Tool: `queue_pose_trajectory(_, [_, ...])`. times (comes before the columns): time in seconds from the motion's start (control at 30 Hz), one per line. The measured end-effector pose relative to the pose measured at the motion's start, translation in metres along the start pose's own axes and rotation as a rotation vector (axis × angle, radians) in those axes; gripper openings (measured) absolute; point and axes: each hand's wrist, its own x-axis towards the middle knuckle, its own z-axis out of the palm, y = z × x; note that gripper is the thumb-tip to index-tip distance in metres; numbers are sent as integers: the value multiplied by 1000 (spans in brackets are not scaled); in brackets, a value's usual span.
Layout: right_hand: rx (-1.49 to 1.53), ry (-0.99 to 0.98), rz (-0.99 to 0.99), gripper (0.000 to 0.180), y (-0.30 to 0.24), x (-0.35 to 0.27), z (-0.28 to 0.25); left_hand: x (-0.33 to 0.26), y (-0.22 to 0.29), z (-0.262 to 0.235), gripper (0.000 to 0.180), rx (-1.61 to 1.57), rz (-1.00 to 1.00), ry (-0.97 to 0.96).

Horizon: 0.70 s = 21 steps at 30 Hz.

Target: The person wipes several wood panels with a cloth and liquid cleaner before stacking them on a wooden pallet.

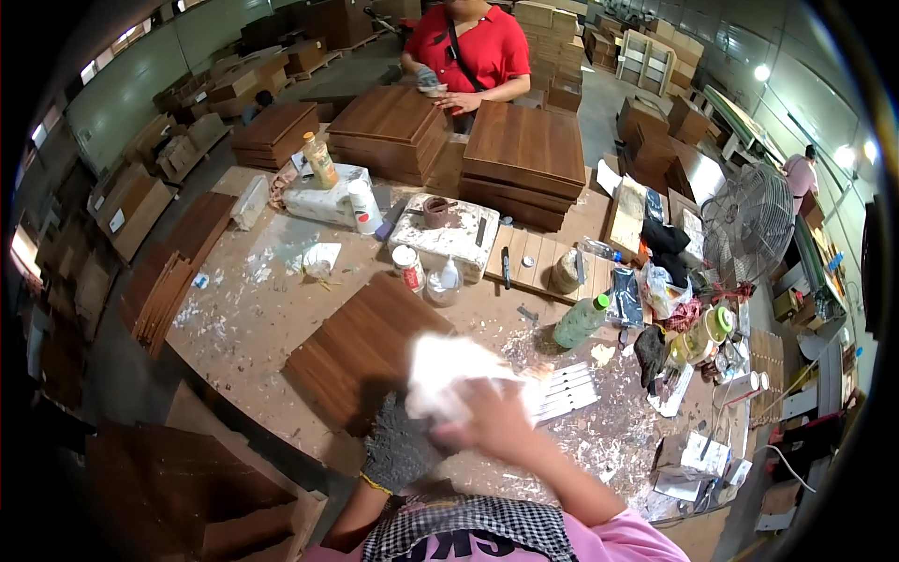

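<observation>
A brown wood-grain panel point(361, 342) lies flat on the worktable in front of me. My right hand point(492, 417) is bare and blurred by motion, closed on a bunched white cloth point(448, 370) over the panel's right side. In a dark grey knit glove, my left hand point(398, 445) is at the panel's near right edge, just beside the cloth. Its fingers do not show clearly, so whether it grips the panel I cannot tell.
Stacked brown panels point(524, 155) stand along the table's far side, where a person in a red shirt point(468, 56) has hands on one stack. A green bottle point(581, 323), a white can point(409, 267) and a white block point(445, 234) are nearby. A fan point(746, 220) stands right.
</observation>
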Motion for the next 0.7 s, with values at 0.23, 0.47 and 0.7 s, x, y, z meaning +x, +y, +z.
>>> queue_pose_trajectory(0.23, [-311, -24, 324, 39, 86, -11, -23, -1, 0, -7, 95, -181, -178, -56])
queue_pose_trajectory(0.47, [157, -45, 404, 58, 21, -8, 6, 2, 1, 0, 81, -216, -119, 10])
queue_pose_trajectory(0.7, [-69, 123, 446, 30, 77, -11, 14, 1, 3, -9, 84, -208, -160, -1])
